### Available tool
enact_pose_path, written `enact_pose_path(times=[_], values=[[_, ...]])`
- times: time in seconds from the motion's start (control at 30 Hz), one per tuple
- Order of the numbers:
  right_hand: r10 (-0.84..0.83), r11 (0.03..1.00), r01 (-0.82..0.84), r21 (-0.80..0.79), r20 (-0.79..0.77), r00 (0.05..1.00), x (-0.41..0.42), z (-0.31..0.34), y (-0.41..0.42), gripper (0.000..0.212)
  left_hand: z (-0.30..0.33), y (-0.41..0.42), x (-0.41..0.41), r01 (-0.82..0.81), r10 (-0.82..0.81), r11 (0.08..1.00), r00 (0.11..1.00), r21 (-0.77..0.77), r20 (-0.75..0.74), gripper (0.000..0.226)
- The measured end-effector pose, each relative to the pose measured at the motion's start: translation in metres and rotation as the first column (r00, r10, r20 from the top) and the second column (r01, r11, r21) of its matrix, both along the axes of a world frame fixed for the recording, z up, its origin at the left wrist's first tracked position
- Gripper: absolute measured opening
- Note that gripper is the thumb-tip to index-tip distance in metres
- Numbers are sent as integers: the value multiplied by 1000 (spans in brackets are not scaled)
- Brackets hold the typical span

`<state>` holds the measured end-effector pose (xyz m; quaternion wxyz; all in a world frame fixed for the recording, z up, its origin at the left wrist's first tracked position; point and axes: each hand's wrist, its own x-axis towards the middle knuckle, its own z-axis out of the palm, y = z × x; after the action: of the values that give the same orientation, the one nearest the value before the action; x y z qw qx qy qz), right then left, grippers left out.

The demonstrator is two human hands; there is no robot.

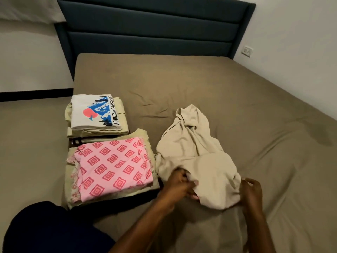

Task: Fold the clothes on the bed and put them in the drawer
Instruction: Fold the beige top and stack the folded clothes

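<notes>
On the bed point(200, 84), left hand point(179, 181) gripping beige garment point(198, 156), right hand point(252, 189) fingers curled at its edge.

dark headboard point(151, 30), wall socket point(247, 51), pillow point(27, 10)

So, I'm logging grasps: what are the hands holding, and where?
Both hold the beige garment at its near edge: left hand bunches it, right hand pinches the near right corner.

left forearm point(145, 221): bare, no sleeve in view | right forearm point(255, 225): bare, no sleeve in view | left hand point(179, 183): no ring, no glove | right hand point(252, 190): no ring, no glove | wrists: no watch or band | lower body: dark navy garment point(52, 230), plain
</notes>
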<state>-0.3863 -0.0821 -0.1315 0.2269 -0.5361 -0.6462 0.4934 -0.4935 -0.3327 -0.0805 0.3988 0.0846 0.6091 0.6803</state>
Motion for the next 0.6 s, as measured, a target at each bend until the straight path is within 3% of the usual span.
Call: enact_pose_path(times=[0.07, 0.13, 0.2, 0.23, 0.27, 0.33, 0.37, 0.4, 0.47, 0.53, 0.6], values=[[-1, 980, -32, 197, 162, 987, -1, -6, -19, 62, -19, 13, 32, 176, -188, 980, 971, -90, -145, 29], [132, 927, -186, 325, 181, 975, -11, 9, -36, 61, -40, 21, 52, 330, -387, 919, 854, -215, -346, 36], [420, 878, -421, 230, 56, 906, -33, 22, -52, 71, -59, 24, 58, 424, -540, 837, 744, -346, -394, 30], [530, 827, -532, 182, 64, 845, -43, 26, -59, 83, -59, 25, 58, 452, -573, 810, 742, -373, -347, 27], [645, 727, -656, 202, 128, 754, -57, 22, -64, 95, -55, 23, 53, 473, -580, 804, 757, -359, -301, 24], [696, 467, -853, 233, 498, 517, -80, 8, -71, 105, -49, 23, 37, 507, -614, 774, 748, -379, -252, 25], [634, 353, -912, 207, 664, 396, -90, 4, -77, 99, -42, 20, 25, 528, -646, 745, 722, -407, -248, 27], [570, 292, -930, 224, 740, 357, -99, -5, -78, 85, -37, 16, 12, 536, -666, 722, 710, -438, -229, 26], [594, 312, -869, 385, 634, 494, -109, -8, -84, 48, -25, 7, -14, 357, -580, 756, 754, -549, -309, 19], [686, 510, -687, 517, 238, 688, -94, -6, -77, 14, -15, 3, -36, -61, -292, 812, 818, -580, -495, 11], [609, 777, -545, 314, -157, 777, -69, -8, -66, 23, -6, 6, -56, -377, 24, 795, 802, -476, -596, 14]])
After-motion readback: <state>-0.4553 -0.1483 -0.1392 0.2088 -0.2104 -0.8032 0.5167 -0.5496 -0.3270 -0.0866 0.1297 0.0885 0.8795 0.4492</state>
